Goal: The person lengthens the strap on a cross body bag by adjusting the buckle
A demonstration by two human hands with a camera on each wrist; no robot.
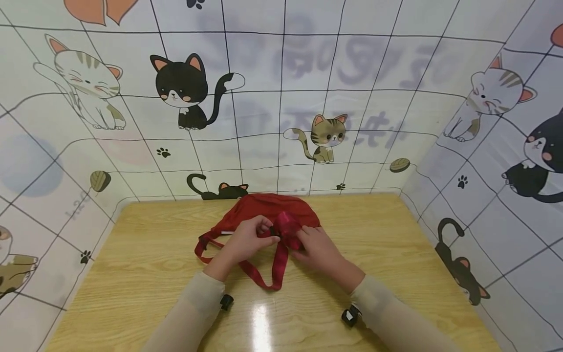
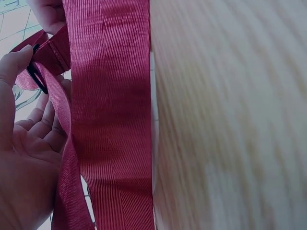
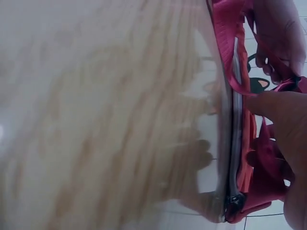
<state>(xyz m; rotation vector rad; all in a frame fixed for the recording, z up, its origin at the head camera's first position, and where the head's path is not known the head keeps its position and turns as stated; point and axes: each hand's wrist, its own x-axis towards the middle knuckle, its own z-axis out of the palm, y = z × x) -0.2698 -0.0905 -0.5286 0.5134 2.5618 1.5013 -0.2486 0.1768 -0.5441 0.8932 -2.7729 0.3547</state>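
Observation:
A red waist bag lies at the back of the table, its strap looped toward the front. My left hand pinches the strap at a black slide buckle, thumb on one side and fingertips on the other. Just to its right, my right hand holds a bunched, shiny red part of the strap. The right wrist view shows the bag's zipper beside that hand. Fingers partly hide where the strap passes through the buckle.
The wooden table meets a wall covering printed with cats at its back and sides. Black wrist devices sit by both sleeves, one at the left and one at the right.

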